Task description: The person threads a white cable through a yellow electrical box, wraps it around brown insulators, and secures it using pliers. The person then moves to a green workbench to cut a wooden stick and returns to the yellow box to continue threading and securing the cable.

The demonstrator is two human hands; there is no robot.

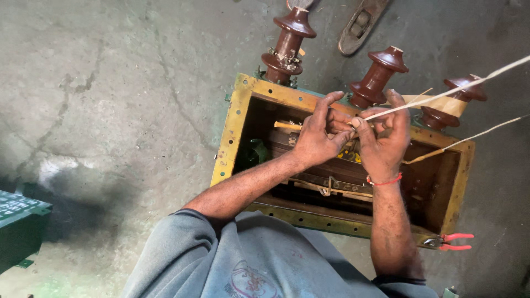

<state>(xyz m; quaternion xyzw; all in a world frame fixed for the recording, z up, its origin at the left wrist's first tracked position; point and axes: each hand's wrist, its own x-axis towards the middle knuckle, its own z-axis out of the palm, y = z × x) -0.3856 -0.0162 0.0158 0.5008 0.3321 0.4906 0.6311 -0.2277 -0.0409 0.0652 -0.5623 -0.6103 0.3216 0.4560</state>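
We are bent over an open yellow-rimmed metal box [234, 124] that stands on the concrete floor [110, 110], both hands meeting above its middle. Our left hand [319, 135] is curled, fingers pinching the near end of a pale insulated lead [441, 95], and our right hand [386, 138], just beside it and touching it at the fingertips, is closed around the same lead; so both hands are grasping, neither released. From the right hand the lead runs up and away to the far right, passing over a brown porcelain bushing [455, 99] wrapped with tan tape. A second thin lead [469, 138] leaves from under the right hand toward the same side. Beyond the hands stand two more brown bushings [287, 47] [378, 74] on the far rim; below the hands, inside the box, sits the dark wound core [326, 185]. Red-handled pliers [450, 241] lie on the near rim, beside our right forearm. We judge the risks to be these: a hard tug could tear the lead's covering or kink it where the fingers bend it; the taut lead could drag across the taped bushing and scuff the wrap; and an elbow could knock the pliers off the rim.
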